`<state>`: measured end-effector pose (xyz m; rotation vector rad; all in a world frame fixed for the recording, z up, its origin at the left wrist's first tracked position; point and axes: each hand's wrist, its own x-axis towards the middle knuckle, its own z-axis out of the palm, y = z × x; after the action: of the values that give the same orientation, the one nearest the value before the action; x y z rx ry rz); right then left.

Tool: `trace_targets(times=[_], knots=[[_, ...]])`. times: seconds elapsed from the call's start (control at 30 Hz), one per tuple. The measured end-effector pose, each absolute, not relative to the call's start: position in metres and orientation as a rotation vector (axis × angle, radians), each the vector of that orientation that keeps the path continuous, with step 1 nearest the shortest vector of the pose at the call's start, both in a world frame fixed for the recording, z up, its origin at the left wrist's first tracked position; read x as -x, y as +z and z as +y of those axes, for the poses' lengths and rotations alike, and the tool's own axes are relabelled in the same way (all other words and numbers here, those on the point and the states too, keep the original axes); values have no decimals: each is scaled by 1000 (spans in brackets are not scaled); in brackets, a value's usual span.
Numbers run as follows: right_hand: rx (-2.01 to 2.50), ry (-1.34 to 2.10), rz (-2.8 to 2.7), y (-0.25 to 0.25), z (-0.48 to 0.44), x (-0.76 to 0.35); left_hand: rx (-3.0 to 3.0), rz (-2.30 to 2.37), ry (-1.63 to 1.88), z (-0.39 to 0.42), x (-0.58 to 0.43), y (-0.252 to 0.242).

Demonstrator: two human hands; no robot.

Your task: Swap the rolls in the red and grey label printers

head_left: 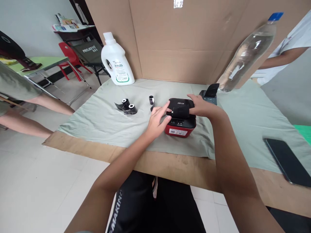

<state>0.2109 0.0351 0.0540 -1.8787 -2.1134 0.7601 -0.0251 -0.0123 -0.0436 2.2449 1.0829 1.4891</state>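
A small box-shaped device (pixel 179 124) with a red body, a black top and a white label on its front stands on the cloth before me. A piece of black film (pixel 181 112) lies across its top. My left hand (pixel 158 120) is at its left side, fingers stretched and apart, with the fingertips by the upper left edge. My right hand (pixel 200 106) is round its rear right corner, the thumb near the film's end; some fingers are hidden. Behind that hand is a blue-grey device (pixel 210 97) with black film standing up from it.
Two black film rolls (pixel 128 108) lie to the left, and a smaller black roll (pixel 151 100) stands nearer. Behind are a white detergent bottle (pixel 118 61), a tilted clear bottle (pixel 250 55) and a cardboard panel (pixel 175 42). A phone (pixel 288 160) lies right. People stand at both sides.
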Motion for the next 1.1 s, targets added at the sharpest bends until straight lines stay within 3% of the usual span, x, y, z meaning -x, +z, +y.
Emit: trace_targets(times=[0.13, 0.27, 0.47, 0.53, 0.67, 0.9, 1.1], knots=[[1898, 1152, -1906, 57, 36, -213, -2024, 1098, 1373, -4, 27, -44], [1869, 1209, -1760, 47, 43, -212, -1892, 1054, 1374, 1, 25, -47], [1441, 937, -1388, -24, -5, -214, -1653, 1046, 1372, -3, 14, -68], [1178, 950, -1430, -51, -34, -212, -1445, 1051, 1306, -8, 6, -74], [1175, 666, -1640, -71, -59, -209, -1172, 911, 1218, -12, -9, -65], [1144, 647, -1623, -45, 53, -217, -1073, 775, 1297, 74, -28, -21], [1023, 694, -1631, -55, 107, -218, -1044, 792, 1298, 130, -44, -30]])
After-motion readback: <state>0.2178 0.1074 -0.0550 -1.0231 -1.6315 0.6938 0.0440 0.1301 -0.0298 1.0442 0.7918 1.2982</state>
